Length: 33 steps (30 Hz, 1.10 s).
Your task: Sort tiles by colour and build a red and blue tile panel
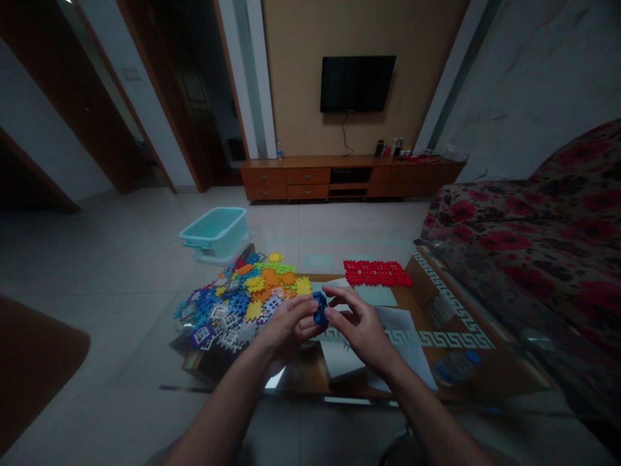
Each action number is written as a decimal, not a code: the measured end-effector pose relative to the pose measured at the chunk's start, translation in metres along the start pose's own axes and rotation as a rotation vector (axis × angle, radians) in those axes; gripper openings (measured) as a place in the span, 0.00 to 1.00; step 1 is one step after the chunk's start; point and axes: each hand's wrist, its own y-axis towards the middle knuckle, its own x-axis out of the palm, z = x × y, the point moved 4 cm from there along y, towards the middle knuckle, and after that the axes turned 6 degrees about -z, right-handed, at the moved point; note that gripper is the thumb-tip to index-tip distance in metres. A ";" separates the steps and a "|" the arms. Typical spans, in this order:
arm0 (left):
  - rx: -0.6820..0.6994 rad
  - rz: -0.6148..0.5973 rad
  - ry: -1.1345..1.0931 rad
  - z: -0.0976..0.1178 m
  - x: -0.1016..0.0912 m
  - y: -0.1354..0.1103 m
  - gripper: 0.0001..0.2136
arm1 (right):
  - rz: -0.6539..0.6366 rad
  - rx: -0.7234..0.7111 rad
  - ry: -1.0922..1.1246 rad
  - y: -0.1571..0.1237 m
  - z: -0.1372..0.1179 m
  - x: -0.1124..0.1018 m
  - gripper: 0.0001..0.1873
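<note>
Over the glass table, my left hand (290, 325) is closed on a small blue interlocking plastic piece (319, 309), seen nearly edge-on. It may be more than one piece stacked; I cannot tell. My right hand (358, 325) pinches the same piece from the right, thumb at its lower edge and forefinger near its top. Just left of my hands spreads a heap of interlocking plastic pieces (255, 294) in yellow, orange, blue, purple, green and white, some shaped like window frames. Beyond my right hand lies a flat panel of joined red pieces (377, 272).
An aqua plastic tub (216, 230) stands beyond the heap at the left. Papers (405, 333) and a blue-capped bottle (456, 367) show at the right of the glass table (330, 243). A flowered sofa (514, 220) flanks the right side; a brown rounded surface (39, 362) juts in at left.
</note>
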 end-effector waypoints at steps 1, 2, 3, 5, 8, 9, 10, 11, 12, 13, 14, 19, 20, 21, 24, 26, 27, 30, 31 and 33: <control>-0.003 0.009 0.005 0.000 0.000 0.000 0.17 | -0.015 -0.022 -0.042 -0.001 -0.003 0.000 0.23; -0.008 0.010 0.016 0.001 0.000 0.000 0.16 | -0.030 -0.043 -0.093 -0.002 -0.005 0.000 0.26; -0.017 0.004 0.032 0.001 0.001 -0.001 0.16 | -0.042 -0.061 -0.146 -0.002 -0.007 0.000 0.29; -0.037 -0.025 0.062 0.001 0.003 -0.001 0.16 | -0.055 -0.087 -0.246 -0.003 -0.009 -0.001 0.32; -0.040 -0.058 0.079 0.001 0.005 -0.003 0.16 | -0.064 -0.116 -0.325 -0.002 -0.009 0.000 0.31; -0.036 -0.054 0.078 0.001 0.005 -0.003 0.16 | -0.063 -0.124 -0.338 -0.002 -0.009 0.000 0.31; -0.032 -0.046 0.076 0.001 0.005 -0.003 0.17 | -0.060 -0.131 -0.348 -0.002 -0.009 0.000 0.30; -0.031 -0.038 0.074 0.001 0.005 -0.003 0.17 | -0.055 -0.137 -0.356 -0.001 -0.009 0.000 0.29; -0.031 -0.033 0.072 0.001 0.004 -0.003 0.17 | -0.049 -0.144 -0.362 -0.001 -0.009 0.000 0.29; -0.032 -0.031 0.071 0.001 0.004 -0.003 0.17 | -0.043 -0.151 -0.366 -0.001 -0.009 0.000 0.28; -0.032 -0.035 0.071 0.001 0.004 -0.003 0.17 | -0.037 -0.157 -0.368 -0.001 -0.010 0.000 0.26; -0.038 -0.039 0.069 0.001 0.005 -0.004 0.18 | -0.039 -0.158 -0.372 -0.002 -0.012 0.000 0.27; -0.038 -0.038 0.067 0.001 0.006 -0.004 0.18 | -0.041 -0.158 -0.372 -0.002 -0.012 0.000 0.28; -0.038 -0.038 0.066 0.001 0.006 -0.004 0.18 | -0.042 -0.161 -0.371 -0.002 -0.012 0.000 0.28; -0.043 -0.030 0.070 0.001 0.005 -0.003 0.17 | -0.038 -0.185 -0.370 -0.002 -0.011 0.000 0.26; -0.048 -0.032 0.071 0.000 0.004 -0.002 0.17 | -0.034 -0.198 -0.370 -0.002 -0.011 0.001 0.26; -0.055 -0.037 0.068 0.000 0.003 -0.002 0.16 | -0.032 -0.200 -0.370 -0.002 -0.011 0.001 0.26; -0.089 -0.043 0.055 -0.001 0.002 -0.001 0.15 | -0.042 -0.197 -0.366 -0.002 -0.012 0.001 0.27; -0.101 -0.035 0.054 -0.001 0.002 -0.001 0.15 | -0.049 -0.197 -0.364 -0.002 -0.012 0.001 0.27; -0.115 -0.014 0.059 -0.002 0.001 0.000 0.16 | -0.063 -0.204 -0.358 -0.002 -0.014 0.002 0.27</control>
